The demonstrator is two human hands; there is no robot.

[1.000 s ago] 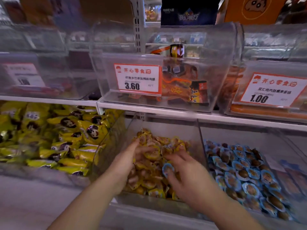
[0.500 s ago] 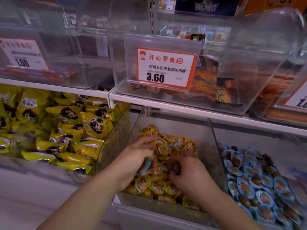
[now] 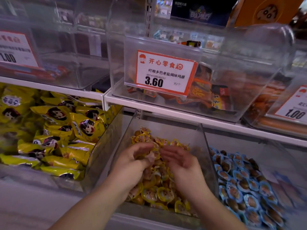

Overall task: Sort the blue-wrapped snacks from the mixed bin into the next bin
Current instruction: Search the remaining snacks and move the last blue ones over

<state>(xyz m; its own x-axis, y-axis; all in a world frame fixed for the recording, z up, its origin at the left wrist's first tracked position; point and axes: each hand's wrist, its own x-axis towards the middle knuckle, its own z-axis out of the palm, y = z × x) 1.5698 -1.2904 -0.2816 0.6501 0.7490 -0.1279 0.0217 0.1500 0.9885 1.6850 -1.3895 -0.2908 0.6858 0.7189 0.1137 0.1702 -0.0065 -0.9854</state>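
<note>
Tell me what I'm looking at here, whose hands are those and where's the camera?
The camera sits on a person's head, looking down at a shop shelf. The left hand and right hand dig in the middle bin, full of yellow-wrapped snacks. The picture is blurry, so I cannot tell whether either hand holds anything. The next bin on the right holds blue-wrapped snacks. Left are big yellow bags. Above hangs a price tag reading 3.60.

Blue-wrapped snacks (image 3: 245,185) heaped in right clear bin (image 3: 282,156); yellow-filled mixed bin (image 3: 166,130) just left
</note>
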